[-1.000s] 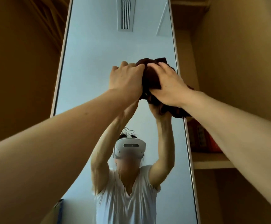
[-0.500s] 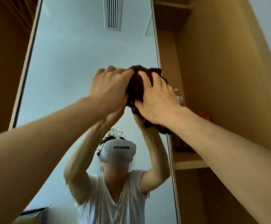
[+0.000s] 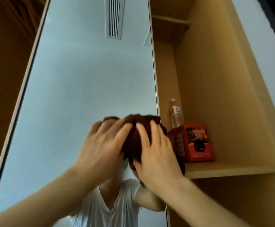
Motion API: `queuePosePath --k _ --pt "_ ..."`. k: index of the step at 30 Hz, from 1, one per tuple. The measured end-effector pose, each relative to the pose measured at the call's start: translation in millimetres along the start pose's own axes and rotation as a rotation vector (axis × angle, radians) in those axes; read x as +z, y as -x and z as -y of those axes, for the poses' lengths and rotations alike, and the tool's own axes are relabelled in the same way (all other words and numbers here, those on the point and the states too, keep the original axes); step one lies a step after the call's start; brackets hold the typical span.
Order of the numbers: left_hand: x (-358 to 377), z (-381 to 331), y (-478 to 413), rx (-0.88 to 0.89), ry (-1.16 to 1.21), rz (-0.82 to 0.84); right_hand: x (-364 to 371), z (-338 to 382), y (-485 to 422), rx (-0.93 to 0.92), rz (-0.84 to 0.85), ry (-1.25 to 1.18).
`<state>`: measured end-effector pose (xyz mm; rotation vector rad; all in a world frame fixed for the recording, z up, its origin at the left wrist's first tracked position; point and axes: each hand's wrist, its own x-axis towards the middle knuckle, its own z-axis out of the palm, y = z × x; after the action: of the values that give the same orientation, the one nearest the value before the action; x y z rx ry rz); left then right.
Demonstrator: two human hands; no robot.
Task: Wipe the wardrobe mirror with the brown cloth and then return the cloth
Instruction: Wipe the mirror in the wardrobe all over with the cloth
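While both hands press the bunched brown cloth (image 3: 138, 138) against the wardrobe mirror (image 3: 84, 79), near its right edge and level with the shelf (image 3: 228, 169) beside it, I judge the wiping step to be under way. My left hand (image 3: 100, 148) lies on the cloth's left side, fingers spread and fairly straight, a little blurred. My right hand (image 3: 156, 154) covers the right side likewise, thumb low by the cloth's bottom edge. Neither plainly curls round it. The cloth looks soft, light and limp, so I expect it to slide on the glass unless flat palms pin it. For carrying, a pinch on the gathered middle should do. A red box (image 3: 197, 141) and a clear bottle (image 3: 176, 115) stand on the shelf.
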<state>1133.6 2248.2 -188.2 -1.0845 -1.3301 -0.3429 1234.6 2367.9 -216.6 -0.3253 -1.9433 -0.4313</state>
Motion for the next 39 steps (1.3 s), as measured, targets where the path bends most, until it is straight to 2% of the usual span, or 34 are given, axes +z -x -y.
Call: queuePosePath --k 3,5,7,9,12,14,17,21,26,29,34,39 --pt "1.4 -10.5 37.3 0.085 0.001 0.066 11.6 5.5 39.4 -0.007 0.025 0.051" --pt "-2.9 -5.2 33.9 0.125 -0.025 0.116 8.4 3.5 34.4 -0.018 0.106 0.092" --pt "-13.1 2.9 5.9 0.080 -0.066 0.149 -3.4 -1.9 3.7 -0.011 0.102 0.091" --pt "-22.4 14.9 -38.3 -0.038 -0.098 0.166 -21.2 -6.8 -47.2 0.030 0.060 0.062" --pt "-31.0 34.4 -100.4 -0.147 -0.043 0.180 -52.6 -11.1 -115.6 0.091 0.125 -0.048" --pt "-34.4 40.4 -115.4 -0.155 -0.031 0.181 -57.7 -13.2 -133.3 0.109 0.163 -0.077" --pt "-30.2 36.7 -88.3 -0.143 -0.045 0.158 -43.2 -13.1 -112.1 0.051 0.111 -0.064" --pt "-22.9 19.1 -9.6 -0.091 -0.051 0.112 -4.8 -1.0 -42.6 -0.070 0.011 -0.116" --pt "-18.0 13.8 49.6 0.026 -0.077 0.115 24.8 13.3 19.4 -0.174 0.019 -0.075" --pt "-26.9 28.0 18.8 0.051 -0.156 0.164 11.5 7.9 -16.3 -0.170 0.000 -0.082" --pt "-34.1 61.5 -73.0 -0.146 -0.134 0.152 -28.5 6.6 -122.2 -0.040 -0.018 -0.155" --pt "-30.1 66.5 -74.3 -0.180 -0.084 0.076 -27.8 14.4 -126.9 -0.005 -0.023 -0.164"
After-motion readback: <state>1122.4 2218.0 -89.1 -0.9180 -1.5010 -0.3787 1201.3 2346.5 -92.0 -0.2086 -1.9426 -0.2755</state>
